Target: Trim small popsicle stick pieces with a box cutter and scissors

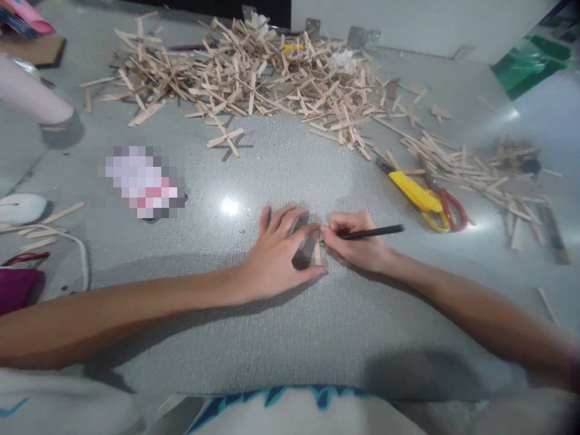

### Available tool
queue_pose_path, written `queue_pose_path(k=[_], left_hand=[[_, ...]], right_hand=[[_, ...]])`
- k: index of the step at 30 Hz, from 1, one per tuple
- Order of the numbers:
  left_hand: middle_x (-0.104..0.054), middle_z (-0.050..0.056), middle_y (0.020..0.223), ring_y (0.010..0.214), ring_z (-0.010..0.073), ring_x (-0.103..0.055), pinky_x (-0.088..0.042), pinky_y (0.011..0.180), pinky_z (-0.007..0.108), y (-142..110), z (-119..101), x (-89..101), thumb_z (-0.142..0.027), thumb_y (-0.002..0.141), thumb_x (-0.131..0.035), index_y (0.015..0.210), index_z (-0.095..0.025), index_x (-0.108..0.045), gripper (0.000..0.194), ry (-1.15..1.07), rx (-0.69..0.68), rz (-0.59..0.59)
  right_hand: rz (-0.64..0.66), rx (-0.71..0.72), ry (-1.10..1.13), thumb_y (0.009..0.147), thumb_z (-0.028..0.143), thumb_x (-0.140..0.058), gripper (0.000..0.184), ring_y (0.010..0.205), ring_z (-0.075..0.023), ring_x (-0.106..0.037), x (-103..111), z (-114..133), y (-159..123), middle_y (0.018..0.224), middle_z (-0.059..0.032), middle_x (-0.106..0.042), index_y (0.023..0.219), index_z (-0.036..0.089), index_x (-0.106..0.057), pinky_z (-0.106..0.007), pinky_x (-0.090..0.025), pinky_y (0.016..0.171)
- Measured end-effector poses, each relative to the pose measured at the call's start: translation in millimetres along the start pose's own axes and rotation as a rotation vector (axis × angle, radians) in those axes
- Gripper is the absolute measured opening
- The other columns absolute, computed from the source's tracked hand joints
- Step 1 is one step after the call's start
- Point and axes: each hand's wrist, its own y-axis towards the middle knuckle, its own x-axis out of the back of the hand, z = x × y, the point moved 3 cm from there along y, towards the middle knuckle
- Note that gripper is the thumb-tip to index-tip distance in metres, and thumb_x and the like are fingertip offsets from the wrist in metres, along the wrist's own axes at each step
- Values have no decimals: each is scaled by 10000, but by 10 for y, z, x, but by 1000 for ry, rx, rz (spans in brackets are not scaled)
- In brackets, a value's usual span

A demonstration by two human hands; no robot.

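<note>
Between the thumb and index finger of my left hand [281, 254], a short wooden craft stick [318, 251] is held down by its ends on the grey table [217, 344]. The other left fingers are spread on the surface. My right hand [356, 238] grips a dark pen [378, 231], its tip against or very close to the stick's right side. I cannot tell whether the tip touches the wood. Yellow-handled scissors [419, 196] lie to the right of my right hand, with a red-handled tool [453, 208] beside them.
A large heap of craft sticks [254, 78] spreads along the back, trailing off right [453, 160]. Crossed sticks [225, 138] lie before it. A blurred-out item [142, 181] sits left of centre. At far left are a white mouse [22, 208] and a pale cylinder [34, 90].
</note>
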Motion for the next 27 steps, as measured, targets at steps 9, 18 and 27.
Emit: queue_pose_path(k=[9, 18, 27], left_hand=[[-483, 150, 1674, 1647, 457, -319, -70, 1387, 782, -13, 5, -15, -656, 918, -844, 1512, -274, -628, 738, -16, 3, -12], [-474, 176, 1675, 1642, 464, -325, -77, 1381, 792, -17, 7, -18, -650, 932, -829, 1525, -245, -607, 752, -2, -20, -16], [-471, 173, 1679, 1649, 465, -313, -62, 1383, 791, -19, 12, -16, -640, 926, -836, 1524, -256, -607, 747, -17, -15, -12]], right_hand=[[6, -55, -23, 1066, 406, -692, 480, 397, -91, -502, -5, 10, 2, 480, 39, -592, 668, 242, -478, -243, -377, 440], [3, -45, -9, 1072, 374, -684, 459, 387, -96, -521, -5, 8, -8, 487, 37, -606, 675, 239, -497, -245, -384, 430], [0, -35, -9, 1051, 400, -696, 491, 383, -98, -489, -5, 34, 3, 450, 49, -542, 642, 249, -468, -254, -343, 415]])
